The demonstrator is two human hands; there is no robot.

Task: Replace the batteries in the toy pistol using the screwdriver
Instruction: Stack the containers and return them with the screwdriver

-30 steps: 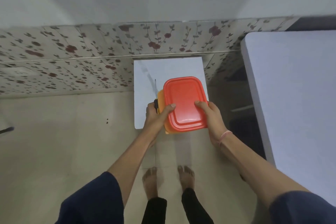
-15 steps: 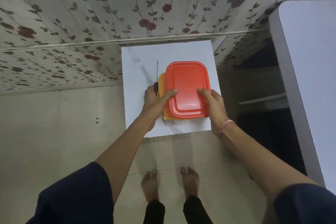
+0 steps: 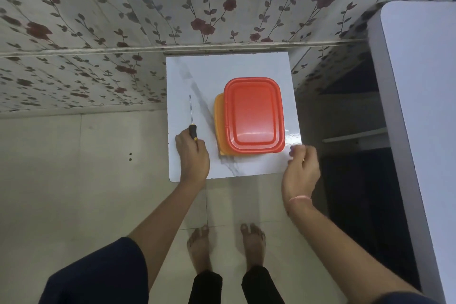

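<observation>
An orange box with a red lid (image 3: 254, 113) rests on a small white marble-look table (image 3: 197, 74). Left of the box, a screwdriver (image 3: 191, 111) with a black and yellow handle lies along the table, tip pointing away from me. My left hand (image 3: 193, 155) is closed around its handle at the table's left front. My right hand (image 3: 302, 165) hovers at the table's right front corner, fingers loosely curled, holding nothing. No toy pistol or batteries show; the box's contents are hidden by the lid.
A floral-papered wall (image 3: 123, 20) runs behind the table. A large white tabletop (image 3: 424, 106) stands at the right, with a dark gap beneath it. My bare feet (image 3: 227, 247) stand on the pale tiled floor in front of the small table.
Both hands have let go of the box, which now sits on the table. My left hand moved left with the screwdriver; my right hand drew back to the front right corner.
</observation>
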